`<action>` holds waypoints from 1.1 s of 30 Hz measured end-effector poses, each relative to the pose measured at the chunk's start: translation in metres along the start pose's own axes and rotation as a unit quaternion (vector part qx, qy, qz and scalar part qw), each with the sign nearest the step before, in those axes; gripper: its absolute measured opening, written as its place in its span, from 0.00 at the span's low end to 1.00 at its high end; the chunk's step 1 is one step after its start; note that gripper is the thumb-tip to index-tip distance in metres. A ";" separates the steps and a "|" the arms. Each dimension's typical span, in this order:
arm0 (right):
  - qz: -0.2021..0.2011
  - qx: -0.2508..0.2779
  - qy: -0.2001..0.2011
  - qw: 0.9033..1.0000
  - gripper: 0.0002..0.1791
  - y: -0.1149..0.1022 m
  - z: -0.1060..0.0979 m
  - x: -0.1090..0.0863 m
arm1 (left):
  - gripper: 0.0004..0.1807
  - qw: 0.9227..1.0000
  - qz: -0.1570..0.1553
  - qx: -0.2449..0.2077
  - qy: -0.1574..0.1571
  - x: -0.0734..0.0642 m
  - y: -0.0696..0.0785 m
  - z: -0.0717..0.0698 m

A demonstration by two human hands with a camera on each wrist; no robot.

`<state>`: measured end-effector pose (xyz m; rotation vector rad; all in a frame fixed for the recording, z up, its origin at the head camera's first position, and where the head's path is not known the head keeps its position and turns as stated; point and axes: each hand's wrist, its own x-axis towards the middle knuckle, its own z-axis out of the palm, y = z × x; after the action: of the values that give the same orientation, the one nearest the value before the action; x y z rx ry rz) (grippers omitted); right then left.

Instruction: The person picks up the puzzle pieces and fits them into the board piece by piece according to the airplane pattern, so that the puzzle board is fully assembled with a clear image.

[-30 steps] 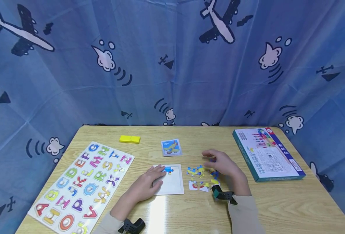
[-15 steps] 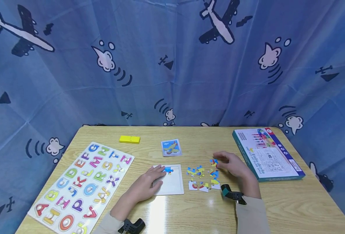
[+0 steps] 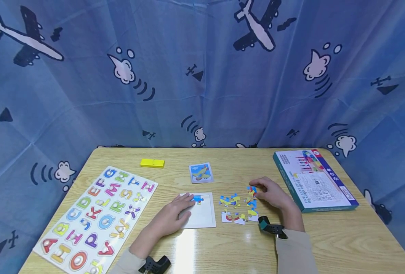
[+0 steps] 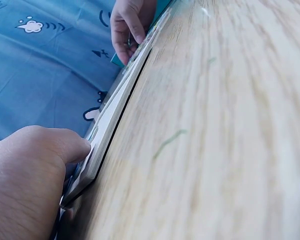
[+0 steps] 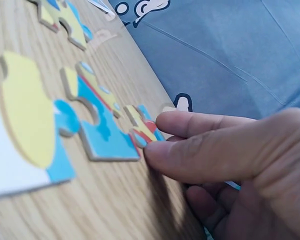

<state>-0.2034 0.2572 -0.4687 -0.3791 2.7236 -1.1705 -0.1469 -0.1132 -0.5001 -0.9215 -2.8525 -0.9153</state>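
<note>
Compared with a second ago, your right hand is sitting farther to the right, uncovering loose pieces it was partly hiding, while your left hand is staying put. Your right thumb and index finger are pinching, in a narrow grip, the edge of a red, yellow and blue puzzle piece; holding it there is probably leaving its picture visible, though you cannot tell whether it is rising off the table. Just nearer you from those fingertips a blue-and-yellow piece is lying, and to their left more loose pieces are showing their printed faces, likely so you are reading them at a glance. Your left fingers are resting fairly straight, thumb apart, over the left side of the white tray, gripping nothing you can see and apparently steadying it. Blue puzzle work is lying in the tray right beside those fingertips; whatever is under them is staying hidden. Beyond both hands' fingers a picture card is facing up, perhaps serving as reference. Well left of your left fingers the letter board is lying, and right of your right fingers, a game box.
</note>
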 end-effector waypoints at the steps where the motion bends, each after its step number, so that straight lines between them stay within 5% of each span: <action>1: 0.002 -0.004 0.002 1.000 0.19 0.000 0.001 0.000 | 0.20 1.000 0.000 0.000 0.000 0.000 0.000 0.000; 19: 0.030 -0.072 0.046 0.996 0.14 -0.009 0.011 0.011 | 0.20 1.000 0.001 -0.004 0.005 0.000 -0.001 0.001; 33: -0.021 -0.067 0.008 0.998 0.15 -0.060 0.034 0.020 | 0.20 1.000 0.003 -0.001 0.001 0.000 -0.003 0.001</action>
<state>-0.2042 0.1885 -0.4492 -0.4474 2.8297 -1.0089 -0.1481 -0.1146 -0.5019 -0.9280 -2.8457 -0.9174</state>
